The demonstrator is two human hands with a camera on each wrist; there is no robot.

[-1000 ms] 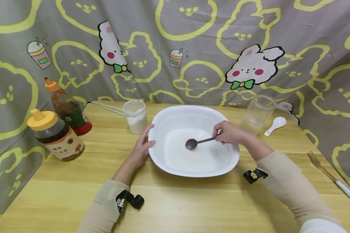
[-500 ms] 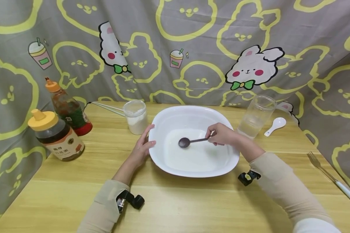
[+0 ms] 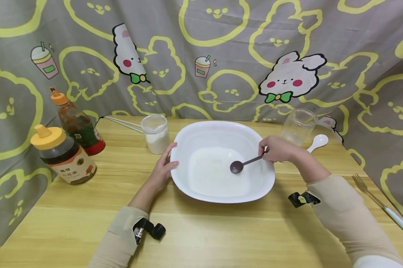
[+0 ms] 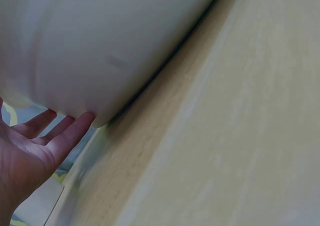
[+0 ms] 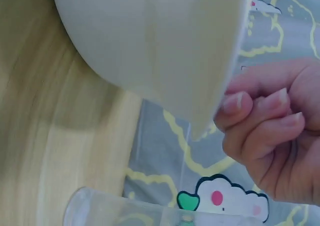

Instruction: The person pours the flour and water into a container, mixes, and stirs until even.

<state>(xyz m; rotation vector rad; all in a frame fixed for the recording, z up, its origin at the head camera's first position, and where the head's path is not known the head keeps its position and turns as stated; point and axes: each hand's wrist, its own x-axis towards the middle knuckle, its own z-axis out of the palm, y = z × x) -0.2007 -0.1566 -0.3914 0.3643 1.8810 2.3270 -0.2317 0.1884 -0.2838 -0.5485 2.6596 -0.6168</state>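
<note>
A white basin holds milky white liquid at its bottom. My left hand holds the basin's left side, thumb over the rim; in the left wrist view its fingers lie against the outer wall. My right hand, at the right rim, pinches the handle of a dark brown measuring spoon. The spoon's bowl is over the right part of the liquid; whether it dips in is hard to tell. In the right wrist view the right fingers are curled beside the rim, and the spoon is hidden.
A jar of white powder stands left of the basin, near chopsticks. Farther left are a honey bottle and a red sauce bottle. On the right are a clear jar, a white spoon and a fork.
My right hand first moved the measuring spoon left across the basin, then back right and slightly nearer to me, past its starting place. The left hand stays on the basin.
</note>
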